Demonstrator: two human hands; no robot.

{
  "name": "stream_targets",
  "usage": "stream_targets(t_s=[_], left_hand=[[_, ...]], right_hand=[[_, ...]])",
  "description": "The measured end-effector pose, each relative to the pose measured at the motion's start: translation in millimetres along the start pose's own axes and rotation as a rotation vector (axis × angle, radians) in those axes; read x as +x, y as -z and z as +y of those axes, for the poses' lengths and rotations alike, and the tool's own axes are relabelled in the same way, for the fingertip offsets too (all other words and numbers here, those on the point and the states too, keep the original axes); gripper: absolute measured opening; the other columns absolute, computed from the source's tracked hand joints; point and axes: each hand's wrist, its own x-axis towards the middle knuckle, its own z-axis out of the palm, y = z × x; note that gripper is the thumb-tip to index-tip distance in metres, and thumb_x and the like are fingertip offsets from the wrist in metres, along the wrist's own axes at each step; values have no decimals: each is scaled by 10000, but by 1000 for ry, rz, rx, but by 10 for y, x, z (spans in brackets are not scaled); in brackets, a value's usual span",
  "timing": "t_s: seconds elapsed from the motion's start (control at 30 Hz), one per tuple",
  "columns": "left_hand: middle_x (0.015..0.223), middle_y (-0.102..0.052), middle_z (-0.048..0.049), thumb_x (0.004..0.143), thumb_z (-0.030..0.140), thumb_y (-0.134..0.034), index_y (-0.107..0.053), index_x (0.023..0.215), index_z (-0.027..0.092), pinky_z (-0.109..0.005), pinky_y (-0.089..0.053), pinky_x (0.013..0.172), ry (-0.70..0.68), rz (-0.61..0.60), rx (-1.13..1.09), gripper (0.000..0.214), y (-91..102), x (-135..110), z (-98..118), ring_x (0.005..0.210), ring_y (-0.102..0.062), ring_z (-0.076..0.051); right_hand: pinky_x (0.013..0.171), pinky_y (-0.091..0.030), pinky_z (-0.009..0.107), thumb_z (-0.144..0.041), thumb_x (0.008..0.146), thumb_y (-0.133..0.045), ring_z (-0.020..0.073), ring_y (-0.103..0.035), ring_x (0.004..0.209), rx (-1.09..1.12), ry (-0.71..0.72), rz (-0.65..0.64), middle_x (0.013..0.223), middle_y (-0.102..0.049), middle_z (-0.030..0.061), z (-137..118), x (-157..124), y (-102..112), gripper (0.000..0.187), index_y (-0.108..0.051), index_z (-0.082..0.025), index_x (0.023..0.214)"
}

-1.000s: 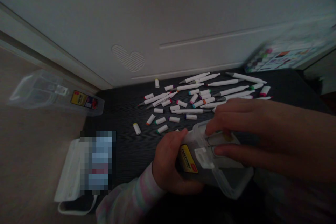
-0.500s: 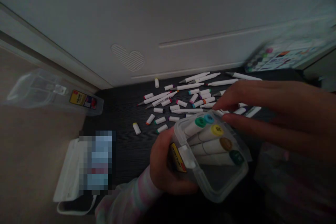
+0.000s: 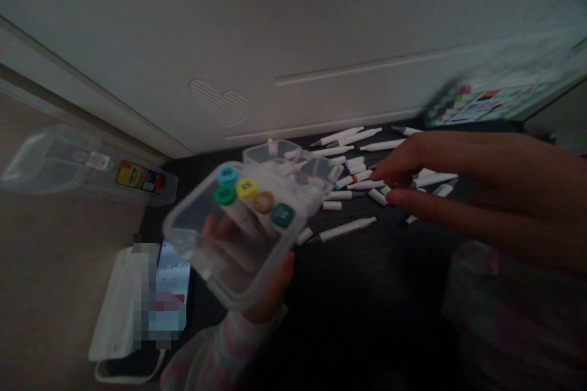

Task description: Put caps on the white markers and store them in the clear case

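Observation:
My left hand grips a clear plastic case, its hinged lid swung open toward the far side. Several capped markers stand inside, tilted, with blue, green, a yellow cap, brown and dark teal ends up. My fingers show through the clear wall. To the right, my right hand hovers over the loose markers with thumb and forefinger apart and nothing visible between them. A white marker cap lies just by its fingertips. Nearer me rests an uncapped white marker.
Several uncapped markers and loose caps cover the dark table toward the panel. At left is a clear empty case; below it, a phone and a white strapped item. A marker set stands at the far right.
The case in my left hand has moved left and tilted, so its lid now shows. Caps and a marker near me are uncovered. My right hand stays almost in place.

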Motion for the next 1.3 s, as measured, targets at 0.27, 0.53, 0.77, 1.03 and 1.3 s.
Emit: stream_targets(t_s=[0.27,0.53,0.77,1.03,1.3], left_hand=[[1358,-297,106,710,237,-632,-219,1208,387,-491,-259,1062,-200,253,122,665,118,370,-207,1311,-146,-228],[1401,-212,-8,697,279,-636,-127,1217,280,-471,-255,1052,-129,291,195,727,244,611,-561,1297,-182,-246],[1318,-315,-84,622,258,-712,-194,1143,197,-408,-305,1048,-74,313,155,737,196,654,-592,1243,-313,-242],[1376,-247,-41,769,404,-555,-134,1191,248,-364,-301,1030,6,223,330,616,206,599,-506,1269,-233,-255],[1430,-140,-38,780,413,-532,-40,1256,323,-392,-322,1018,12,207,375,691,238,542,-466,1280,-174,-274]], right_hand=[[615,-432,270,-384,780,-460,170,-573,726,42,-23,-46,835,-630,18,-2,56,-35,261,-617,-232,924],[607,-434,264,-380,780,-463,167,-576,716,63,-36,-59,840,-633,21,33,91,-38,252,-617,-227,908],[591,-440,265,-375,783,-464,161,-578,685,52,-40,-62,833,-639,18,66,90,-25,262,-615,-235,945],[591,-436,267,-388,784,-460,162,-580,677,41,-35,-68,822,-640,15,75,91,-41,270,-618,-235,940],[565,-439,268,-410,784,-461,167,-585,680,29,-76,-80,854,-643,17,84,82,-32,279,-603,-243,956]])
